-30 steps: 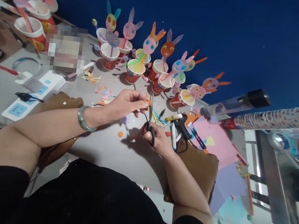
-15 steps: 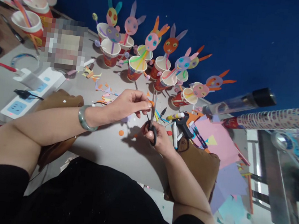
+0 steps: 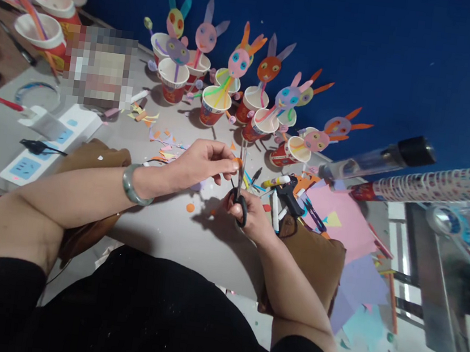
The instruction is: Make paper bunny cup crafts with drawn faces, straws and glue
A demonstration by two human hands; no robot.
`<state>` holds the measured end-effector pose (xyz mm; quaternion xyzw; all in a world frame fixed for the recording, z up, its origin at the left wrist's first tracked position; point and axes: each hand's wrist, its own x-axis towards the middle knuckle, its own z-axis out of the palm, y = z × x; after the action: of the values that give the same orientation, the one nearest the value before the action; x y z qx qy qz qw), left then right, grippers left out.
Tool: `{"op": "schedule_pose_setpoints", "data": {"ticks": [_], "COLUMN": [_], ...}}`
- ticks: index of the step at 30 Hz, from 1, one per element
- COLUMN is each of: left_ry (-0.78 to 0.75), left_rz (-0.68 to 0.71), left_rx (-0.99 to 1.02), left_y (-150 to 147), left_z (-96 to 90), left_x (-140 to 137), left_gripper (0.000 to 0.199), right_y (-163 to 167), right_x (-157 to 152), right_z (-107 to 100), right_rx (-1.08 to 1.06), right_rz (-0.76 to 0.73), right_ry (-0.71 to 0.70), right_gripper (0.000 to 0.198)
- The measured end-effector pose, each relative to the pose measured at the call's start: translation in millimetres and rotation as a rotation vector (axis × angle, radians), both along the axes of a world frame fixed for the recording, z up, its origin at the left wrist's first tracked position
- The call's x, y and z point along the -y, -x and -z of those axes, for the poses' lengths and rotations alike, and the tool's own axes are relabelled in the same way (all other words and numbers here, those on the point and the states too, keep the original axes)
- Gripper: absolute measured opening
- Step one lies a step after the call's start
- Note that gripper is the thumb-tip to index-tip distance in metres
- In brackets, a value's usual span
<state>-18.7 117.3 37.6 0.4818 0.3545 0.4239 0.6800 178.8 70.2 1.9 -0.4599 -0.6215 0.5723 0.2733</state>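
Observation:
My left hand [image 3: 210, 164] pinches a small orange paper piece [image 3: 237, 161] between thumb and fingertips. Black-handled scissors [image 3: 240, 205] are in my right hand [image 3: 253, 215], their blades pointing away from me and right beside the orange piece. Whether the blades touch the paper I cannot tell. On the grey table [image 3: 208, 258] below my hands lies a small orange paper disc [image 3: 190, 207]. Coloured paper scraps [image 3: 166, 142] are scattered beyond my left hand.
Paper cups with rabbit-faced figures [image 3: 215, 105] stand along the blue wall. Right of my hands lie a black glue gun [image 3: 292, 197], markers [image 3: 275, 209] and coloured paper sheets [image 3: 352, 216]. A stack of cups [image 3: 435, 180] lies behind them. At left is a power strip [image 3: 50, 145].
Both hands keep almost the same place and hold the same things. The scissors' handles have shifted very slightly; the view has moved a little.

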Motion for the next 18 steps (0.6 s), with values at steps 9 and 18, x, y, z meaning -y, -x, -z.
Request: {"op": "schedule_pose_setpoints", "data": {"ticks": [9, 18], "left_ry": [-0.001, -0.003], "left_rz": [-0.012, -0.006], "left_rx": [-0.032, -0.030], "left_y": [-0.2, 1.6], "left_z": [-3.3, -2.9], "left_x": [0.2, 0.9], "left_gripper": [0.007, 0.008], "right_y": [-0.9, -0.7], "right_x": [-1.0, -0.8], "right_z": [-0.4, -3.7], "right_rx": [0.016, 0.028], "right_rz": [0.000, -0.010], "right_ry": [0.003, -0.011], "right_gripper": [0.072, 0.072]}}
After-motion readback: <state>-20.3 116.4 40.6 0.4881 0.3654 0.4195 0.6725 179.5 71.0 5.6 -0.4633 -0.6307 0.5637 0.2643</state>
